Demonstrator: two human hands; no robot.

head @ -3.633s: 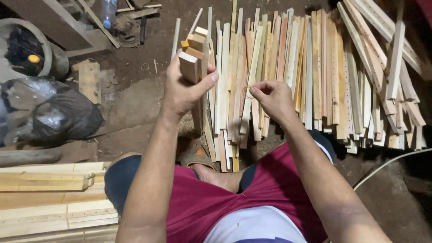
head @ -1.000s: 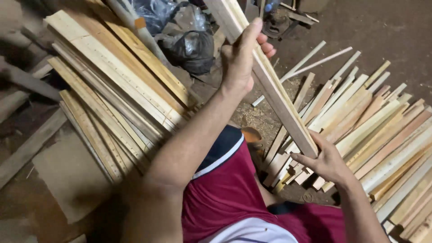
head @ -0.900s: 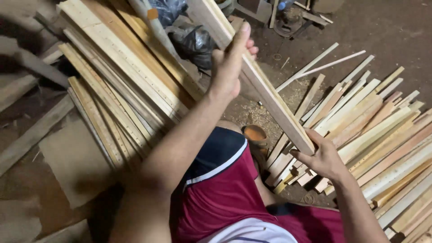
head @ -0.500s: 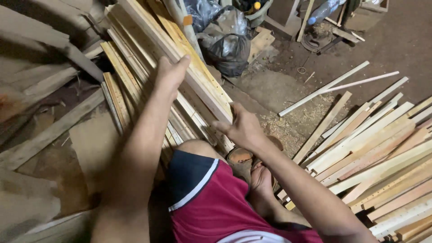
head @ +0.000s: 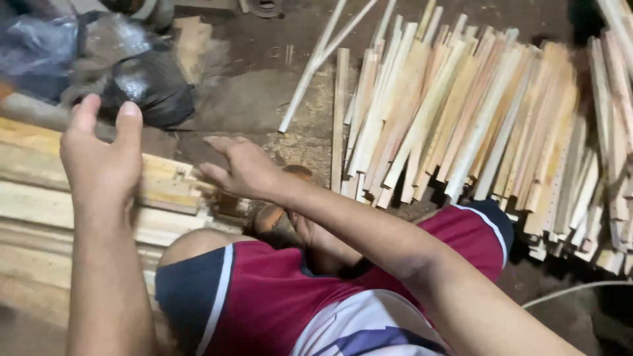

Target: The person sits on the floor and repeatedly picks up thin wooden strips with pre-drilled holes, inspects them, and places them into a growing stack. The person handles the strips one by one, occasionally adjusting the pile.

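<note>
My left hand [head: 99, 161] hovers open over a stack of long pale wooden planks [head: 39, 198] at the left, fingers apart, holding nothing. My right hand [head: 241, 168] reaches across my body to the near ends of those planks [head: 175, 191], fingers spread flat and resting against them, gripping nothing. I sit on the ground in red shorts [head: 277, 290], my knees between the two wood piles.
A large fan of thin wooden slats [head: 461, 112] covers the ground at the right. Two thin white sticks [head: 316, 59] lie beyond it. Dark plastic bags [head: 142, 82] sit at the back left. A white cable [head: 567, 293] runs at lower right.
The long plank I held in both hands has been laid on the left stack and let go. My view has swung back right, and both hands are now empty by the plank ends.
</note>
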